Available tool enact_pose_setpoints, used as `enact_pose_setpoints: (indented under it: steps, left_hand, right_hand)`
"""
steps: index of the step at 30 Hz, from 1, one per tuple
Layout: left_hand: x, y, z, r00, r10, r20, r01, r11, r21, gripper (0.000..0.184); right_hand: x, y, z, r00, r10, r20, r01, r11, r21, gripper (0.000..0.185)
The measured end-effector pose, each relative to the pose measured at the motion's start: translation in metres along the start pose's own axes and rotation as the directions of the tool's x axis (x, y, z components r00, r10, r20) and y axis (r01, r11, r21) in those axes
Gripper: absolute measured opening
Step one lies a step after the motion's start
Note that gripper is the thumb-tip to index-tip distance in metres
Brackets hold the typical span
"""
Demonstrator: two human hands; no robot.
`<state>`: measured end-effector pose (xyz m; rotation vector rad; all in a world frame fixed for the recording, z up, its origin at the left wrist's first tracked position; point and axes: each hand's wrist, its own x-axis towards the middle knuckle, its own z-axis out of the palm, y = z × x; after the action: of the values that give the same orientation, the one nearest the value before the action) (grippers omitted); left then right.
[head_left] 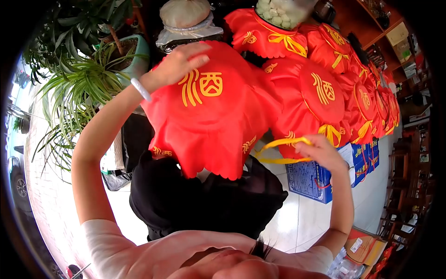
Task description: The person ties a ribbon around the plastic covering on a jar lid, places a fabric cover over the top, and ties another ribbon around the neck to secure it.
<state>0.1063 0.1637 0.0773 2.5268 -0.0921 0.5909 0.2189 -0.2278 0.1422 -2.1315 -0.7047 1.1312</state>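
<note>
A red cloth cover (209, 125) with yellow characters is draped over a large round-topped vessel in front of me. The vessel itself is hidden, and the cloth's scalloped edge hangs loose on my side. My left hand (183, 63), with a white bracelet at the wrist, rests on the cover's upper left with its fingers stretched out. Right of the cover, my right hand (319, 151) pinches a yellow ribbon (278, 143), which hangs in a loop towards the cloth. Next to it stands a jar in a similar red cover (320, 88), tied with a yellow bow.
More red-covered jars (364, 102) line up to the right. A glass jar of pale round pieces (276, 14) stands behind. Potted plants (88, 88) crowd the left. Blue boxes (309, 181) sit on the floor at right, with a cardboard box (364, 246) nearer me.
</note>
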Motion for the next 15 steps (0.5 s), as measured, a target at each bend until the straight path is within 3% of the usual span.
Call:
enact_pose_setpoints:
  steps: [1, 4, 5, 7, 9, 12, 14, 15]
  left_hand:
    - [-0.006, 0.003, 0.009, 0.991, 0.087, 0.1, -0.106, 0.973, 0.206, 0.051]
    - [-0.012, 0.011, 0.033, 0.965, 0.037, 0.26, -0.122, 0.94, 0.319, 0.054]
    - [-0.013, 0.005, 0.044, 0.952, -0.013, 0.307, -0.134, 0.883, 0.45, 0.059]
    - [-0.007, 0.006, 0.05, 0.958, -0.053, 0.281, -0.087, 0.882, 0.463, 0.061]
    - [-0.006, 0.013, 0.051, 0.956, -0.115, 0.268, -0.034, 0.869, 0.494, 0.065]
    - [-0.005, 0.007, 0.053, 0.956, -0.098, 0.278, -0.059, 0.859, 0.508, 0.066]
    - [-0.002, 0.01, 0.05, 0.949, -0.11, 0.294, -0.045, 0.879, 0.475, 0.069]
    - [0.002, 0.014, 0.048, 0.937, -0.144, 0.317, -0.012, 0.896, 0.443, 0.071]
  right_hand:
    - [-0.005, -0.009, -0.006, 0.999, -0.032, -0.03, 0.033, 0.999, 0.002, 0.022]
    - [-0.02, -0.044, -0.019, 0.981, -0.155, -0.116, 0.167, 0.981, 0.099, 0.019]
    - [-0.024, -0.057, -0.022, 0.969, -0.214, -0.12, 0.223, 0.973, 0.067, 0.02]
    - [-0.031, -0.078, -0.026, 0.957, -0.255, -0.14, 0.263, 0.964, 0.039, 0.02]
    - [-0.033, -0.092, -0.027, 0.901, -0.405, -0.153, 0.395, 0.914, -0.094, 0.022]
    - [-0.04, -0.111, -0.024, 0.842, -0.466, -0.272, 0.472, 0.88, -0.044, 0.031]
    - [-0.037, -0.116, -0.03, 0.725, -0.627, -0.285, 0.595, 0.778, -0.2, 0.03]
    - [-0.034, -0.119, -0.036, 0.71, -0.629, -0.317, 0.595, 0.776, -0.208, 0.031]
